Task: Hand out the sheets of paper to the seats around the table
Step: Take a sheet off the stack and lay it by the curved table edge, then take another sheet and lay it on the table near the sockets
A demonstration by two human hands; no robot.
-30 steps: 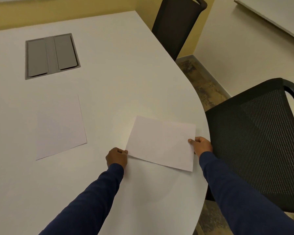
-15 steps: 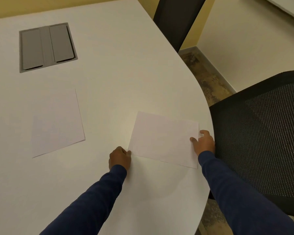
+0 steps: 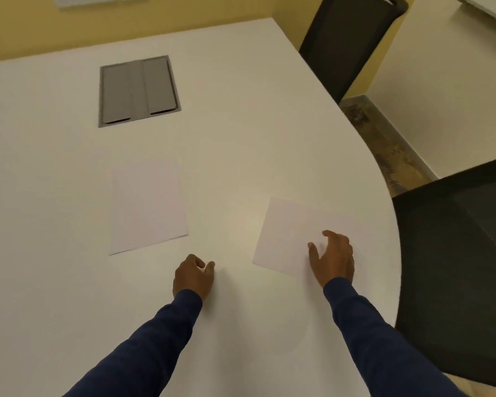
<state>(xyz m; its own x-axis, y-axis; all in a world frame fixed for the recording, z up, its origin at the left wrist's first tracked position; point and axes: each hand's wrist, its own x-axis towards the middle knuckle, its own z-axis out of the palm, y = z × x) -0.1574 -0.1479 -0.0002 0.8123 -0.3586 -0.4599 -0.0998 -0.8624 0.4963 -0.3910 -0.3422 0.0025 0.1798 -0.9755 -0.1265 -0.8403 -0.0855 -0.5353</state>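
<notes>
White sheet point(image 3: 295, 233) lies flat near the table point(image 3: 241, 124) edge by the mesh chair point(image 3: 455, 267), right hand point(image 3: 334, 257) spread loosely over it, left hand point(image 3: 194, 276) half-curled, empty; square it to the seat, then take from the stack point(image 3: 148, 204).

My right hand point(image 3: 332, 260) hides the sheet's point(image 3: 292, 230) near corner; both chairs point(image 3: 455, 276) run off frame, and I can't tell whether my fingers point(image 3: 331, 234) touch paper.

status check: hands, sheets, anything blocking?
Left hand loosely curled, empty, off the paper. Right hand open over placed sheet by mesh chair. Stack waiting. Nothing blocking.
</notes>
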